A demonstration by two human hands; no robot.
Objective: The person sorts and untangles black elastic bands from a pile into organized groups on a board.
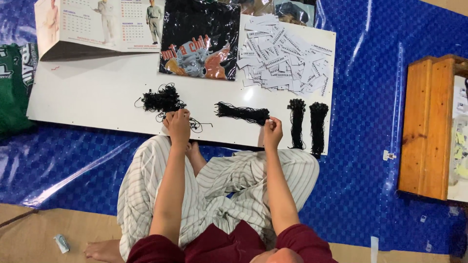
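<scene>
The person sits cross-legged on a blue tarp (pixel 370 160) with a white board (pixel 97 92) lying on the floor in front of the knees.

Left hand (pixel 178 125): at the near edge of the board, fingers drawn together in a narrow grip on thin black string that trails from a loose tangle of black strings (pixel 162 101) just beyond it. A few stray loops lie on the board beside the hand.

Right hand (pixel 272 130): also at the near edge, grip closed on a small white tag (pixel 269 122) pinched at the fingertips. The end of a tied black string bundle (pixel 242 113) lies touching or just beside this hand; which of the two cannot be told.

Two further black bundles (pixel 308 124) lie side by side to the right, running across the board toward its near edge.

At the far right corner of the board sits a heap of white paper tags (pixel 285 56). Beside it, a black printed bag (pixel 199 39). A wall calendar (pixel 92 24) covers the far left corner.

A wooden stool (pixel 429 126) stands on the tarp, well apart to the right. Green cloth (pixel 14 83) lies at the left edge.
</scene>
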